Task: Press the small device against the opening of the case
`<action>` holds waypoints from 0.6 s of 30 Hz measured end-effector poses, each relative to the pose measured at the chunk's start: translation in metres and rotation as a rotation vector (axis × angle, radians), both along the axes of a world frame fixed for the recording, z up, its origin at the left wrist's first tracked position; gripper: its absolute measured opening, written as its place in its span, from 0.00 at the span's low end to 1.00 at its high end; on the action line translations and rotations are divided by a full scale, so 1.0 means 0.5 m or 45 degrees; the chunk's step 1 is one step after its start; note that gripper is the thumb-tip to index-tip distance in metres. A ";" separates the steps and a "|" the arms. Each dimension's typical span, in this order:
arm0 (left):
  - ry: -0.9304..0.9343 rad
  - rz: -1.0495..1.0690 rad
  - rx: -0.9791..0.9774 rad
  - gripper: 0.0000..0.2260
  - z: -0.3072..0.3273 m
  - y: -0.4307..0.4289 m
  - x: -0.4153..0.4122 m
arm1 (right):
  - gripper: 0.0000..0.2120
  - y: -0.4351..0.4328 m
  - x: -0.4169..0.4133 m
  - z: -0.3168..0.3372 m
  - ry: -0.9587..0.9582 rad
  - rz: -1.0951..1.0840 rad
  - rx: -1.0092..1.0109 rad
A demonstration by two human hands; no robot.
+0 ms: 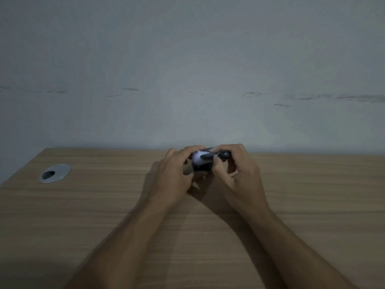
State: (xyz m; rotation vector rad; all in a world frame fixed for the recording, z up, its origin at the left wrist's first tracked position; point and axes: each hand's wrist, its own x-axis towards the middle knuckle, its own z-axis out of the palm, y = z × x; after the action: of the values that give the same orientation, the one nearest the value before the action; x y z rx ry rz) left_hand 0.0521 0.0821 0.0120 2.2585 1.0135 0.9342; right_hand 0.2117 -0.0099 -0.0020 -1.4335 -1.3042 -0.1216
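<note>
**Q:** What do the fingers hold?

**A:** The fingers of the right hand [235, 172] are curled round a dark pen-like tool [216, 155], pinching it near its thicker end; the tool lies almost level, its narrower end pointing to the person's left. The fingers of the left hand [175, 174] are curled round a small dark object [203, 166] with a pale, whitish patch [196, 159] on its upper part. The narrow end of the tool rests against that pale patch.

**Q:** Can the object be identified?

**A:** No. It is mostly covered by both hands, and the light is dim; only a dark body and the pale patch show.

**Q:** Where do hands and object lie?

**A:** Over the far part of a wooden desk [104, 215], close to its rear edge and a little right of centre. Whether the object touches the desk cannot be told. Both bare forearms reach in from the near edge and converge on it.

**Q:** What surrounds them?

**A:** A round silver cable grommet [55, 173] is set into the desk, well apart to the left. Behind the desk stands a pale grey wall [187, 69] bearing faint scuff marks.
</note>
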 end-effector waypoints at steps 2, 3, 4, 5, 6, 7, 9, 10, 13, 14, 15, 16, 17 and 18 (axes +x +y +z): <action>-0.006 -0.001 0.018 0.29 -0.002 0.004 -0.002 | 0.10 0.004 -0.007 -0.002 -0.051 0.022 0.001; -0.013 0.010 0.024 0.29 -0.001 0.004 -0.004 | 0.10 0.005 -0.002 -0.002 -0.026 -0.002 -0.002; -0.024 0.022 0.022 0.29 -0.001 0.003 -0.006 | 0.10 0.006 0.007 -0.001 0.022 -0.043 -0.010; -0.037 0.029 0.015 0.29 0.000 0.003 -0.006 | 0.10 0.005 0.018 -0.001 0.076 -0.095 -0.025; -0.051 0.030 0.015 0.30 -0.001 0.002 -0.006 | 0.10 0.004 0.031 -0.001 0.129 -0.147 -0.045; -0.066 0.023 0.020 0.30 -0.001 0.001 -0.005 | 0.09 0.002 0.043 -0.002 0.181 -0.193 -0.067; -0.083 0.003 0.032 0.31 0.000 -0.003 -0.003 | 0.08 -0.001 0.057 -0.005 0.280 -0.232 -0.092; -0.085 -0.004 0.041 0.31 0.001 -0.005 -0.003 | 0.08 -0.002 0.056 -0.004 0.301 -0.218 -0.092; -0.033 0.007 0.090 0.30 0.003 -0.002 -0.003 | 0.09 -0.003 0.025 0.002 0.205 -0.085 -0.049; 0.008 0.021 0.097 0.30 0.003 -0.001 -0.003 | 0.09 -0.003 0.012 0.004 0.155 -0.030 -0.030; 0.039 0.030 0.098 0.29 0.003 0.000 -0.003 | 0.09 -0.002 0.001 0.003 0.119 0.015 -0.017; 0.048 0.032 0.109 0.29 0.002 0.001 -0.003 | 0.08 -0.001 -0.005 0.002 0.100 0.040 -0.011; 0.036 0.025 0.130 0.29 0.003 0.000 -0.004 | 0.07 0.001 -0.004 0.001 0.098 0.040 -0.012; 0.012 0.016 0.147 0.28 0.003 -0.001 -0.006 | 0.07 0.003 0.001 0.000 0.114 0.013 -0.020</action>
State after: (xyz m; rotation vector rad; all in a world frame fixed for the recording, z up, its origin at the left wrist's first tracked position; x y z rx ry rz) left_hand 0.0489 0.0817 0.0135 2.3556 1.0029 1.0120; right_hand 0.2121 -0.0086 -0.0020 -1.4292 -1.2413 -0.0396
